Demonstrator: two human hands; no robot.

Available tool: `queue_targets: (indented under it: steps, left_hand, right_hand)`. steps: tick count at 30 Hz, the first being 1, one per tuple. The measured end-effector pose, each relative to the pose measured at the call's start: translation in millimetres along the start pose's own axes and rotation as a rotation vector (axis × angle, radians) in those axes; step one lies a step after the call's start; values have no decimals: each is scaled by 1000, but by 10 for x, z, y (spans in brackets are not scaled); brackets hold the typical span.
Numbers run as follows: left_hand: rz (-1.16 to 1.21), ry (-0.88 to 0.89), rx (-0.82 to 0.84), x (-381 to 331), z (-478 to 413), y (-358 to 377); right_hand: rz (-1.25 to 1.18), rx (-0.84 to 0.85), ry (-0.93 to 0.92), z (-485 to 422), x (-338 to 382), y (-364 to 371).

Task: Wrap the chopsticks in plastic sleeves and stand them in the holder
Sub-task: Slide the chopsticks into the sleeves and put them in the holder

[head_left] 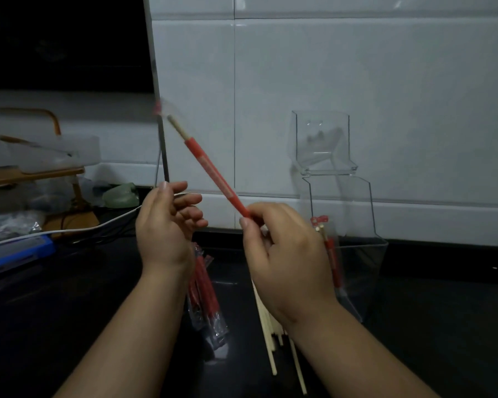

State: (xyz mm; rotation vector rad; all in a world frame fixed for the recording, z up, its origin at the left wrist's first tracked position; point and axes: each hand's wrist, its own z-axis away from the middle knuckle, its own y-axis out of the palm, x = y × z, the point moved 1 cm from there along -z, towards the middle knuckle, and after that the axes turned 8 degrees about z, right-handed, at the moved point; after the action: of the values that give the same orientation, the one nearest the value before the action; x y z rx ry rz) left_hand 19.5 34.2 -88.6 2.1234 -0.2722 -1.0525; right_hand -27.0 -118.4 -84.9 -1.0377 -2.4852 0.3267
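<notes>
White tiled wall [385, 67], black counter [69, 311], blue box [18, 252], white cable [98, 226]

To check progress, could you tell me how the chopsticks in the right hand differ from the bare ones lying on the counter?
The held chopsticks wear a red sleeve; the bare chopsticks have none. The held chopsticks slant up-left, pinched by the right hand; the bare chopsticks lie flat on the counter. Both show pale wood.

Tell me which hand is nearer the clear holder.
Right. The right hand, pinching the sleeved chopsticks, is just left of the holder; the left hand is farther left, beyond the right hand.
</notes>
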Motion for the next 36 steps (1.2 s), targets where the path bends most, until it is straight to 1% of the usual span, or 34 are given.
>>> queue_targets:
  steps: [10, 15, 17, 20, 23, 25, 27, 30, 32, 36]
  left_hand:
    - [-182, -107, 144, 108, 82, 48]
    - [-270, -163, 295, 169, 140, 72]
    - [-329, -151, 327, 169, 166, 95]
    - [-421, -136, 342, 165, 189, 102]
    - [-505, -135, 355, 177, 185, 89]
    - [-585, -123, 350, 203, 182, 83]
    - [-712, -106, 344, 227, 177, 66]
    - [-867, -119, 360, 243, 174, 30]
    - [-903, -133, 361, 251, 160, 12]
    - [-926, -146, 360, 229, 162, 24]
  right_hand:
    - [-259, -241, 60, -201, 1, -446]
    - [-313, -437, 176, -311, -116, -621]
    - [-297, -474, 228, -356, -188, -642]
    - [-275, -422, 364, -393, -342, -604]
    - [-188, -293, 506, -401, -507, -521]
    - [-96, -206, 557, -393, -580, -473]
    - [-40, -133, 569, -380, -592, -448]
    - [4, -106, 542, -374, -560, -460]
    - [34, -107, 527, -376, -554, -473]
    - [15, -113, 507, -372, -570, -470]
